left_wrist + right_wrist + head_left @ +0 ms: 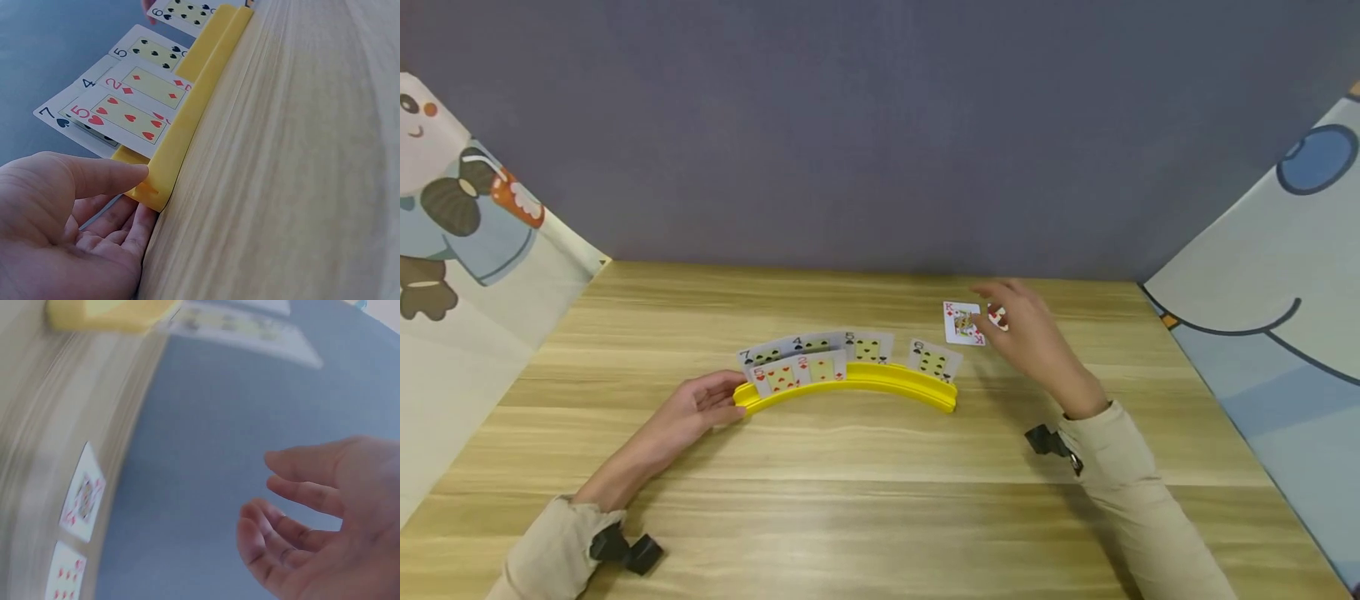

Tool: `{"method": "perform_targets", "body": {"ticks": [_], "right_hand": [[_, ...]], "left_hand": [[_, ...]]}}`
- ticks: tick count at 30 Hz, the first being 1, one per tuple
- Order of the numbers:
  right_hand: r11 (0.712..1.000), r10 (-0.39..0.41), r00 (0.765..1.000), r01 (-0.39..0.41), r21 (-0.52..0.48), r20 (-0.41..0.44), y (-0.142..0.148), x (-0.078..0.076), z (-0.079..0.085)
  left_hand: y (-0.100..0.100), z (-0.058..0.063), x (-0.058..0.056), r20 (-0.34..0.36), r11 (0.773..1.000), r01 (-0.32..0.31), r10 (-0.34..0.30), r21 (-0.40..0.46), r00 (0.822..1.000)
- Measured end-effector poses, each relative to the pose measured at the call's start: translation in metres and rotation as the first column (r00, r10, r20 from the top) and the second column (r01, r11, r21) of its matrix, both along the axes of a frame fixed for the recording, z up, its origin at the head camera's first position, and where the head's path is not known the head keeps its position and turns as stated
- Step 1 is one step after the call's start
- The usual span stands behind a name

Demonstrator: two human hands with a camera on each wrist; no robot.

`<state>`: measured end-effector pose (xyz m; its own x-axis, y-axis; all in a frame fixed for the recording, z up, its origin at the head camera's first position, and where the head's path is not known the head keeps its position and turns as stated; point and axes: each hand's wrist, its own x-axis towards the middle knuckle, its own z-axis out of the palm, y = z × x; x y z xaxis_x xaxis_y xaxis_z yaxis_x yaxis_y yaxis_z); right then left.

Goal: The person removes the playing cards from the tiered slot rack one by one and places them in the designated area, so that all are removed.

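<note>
A curved yellow card holder (898, 379) stands on the table, and my left hand (703, 400) grips its left end, thumb in front. The back row carries a seven (760, 356), a four, a five of spades (867, 347) and, apart at the right end, a six of spades (934, 361). In front of them stand a five of hearts (128, 119) and a two of diamonds (822, 371). My right hand (1030, 342) hovers above two flat cards with bent fingers, holding nothing. One is a king of diamonds (961, 321); the other, a red pip card (64, 575), is partly hidden in the head view.
The wooden table (850, 517) ends at a grey-blue panel (880, 142) behind the cards. Printed cartoon panels flank it at left (460, 350) and right (1247, 267). Black wrist mounts (625, 550) sit on both sleeves.
</note>
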<state>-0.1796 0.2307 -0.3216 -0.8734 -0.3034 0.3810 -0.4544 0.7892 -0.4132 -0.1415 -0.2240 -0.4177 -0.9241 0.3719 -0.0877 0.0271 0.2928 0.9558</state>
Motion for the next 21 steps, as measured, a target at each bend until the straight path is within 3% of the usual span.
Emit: {"method": "perform_targets", "body": {"ticks": [10,17,21], "right_hand": [[0.994,0.096,0.991,-0.101,-0.052,-0.098,-0.030,0.021,0.014],[0.980,0.170,0.961,-0.188,-0.068,-0.218,-0.054,0.034,0.024],[0.974,0.198,0.959,-0.215,-0.066,-0.204,-0.067,0.038,0.028]], "left_hand": [[0.002,-0.001,0.003,0.006,0.999,-0.002,0.001,0.034,1.000],[0.002,-0.001,0.003,0.004,0.999,0.012,-0.012,0.040,1.000],[0.002,0.001,0.001,0.002,0.999,0.008,-0.008,0.036,1.000]]}}
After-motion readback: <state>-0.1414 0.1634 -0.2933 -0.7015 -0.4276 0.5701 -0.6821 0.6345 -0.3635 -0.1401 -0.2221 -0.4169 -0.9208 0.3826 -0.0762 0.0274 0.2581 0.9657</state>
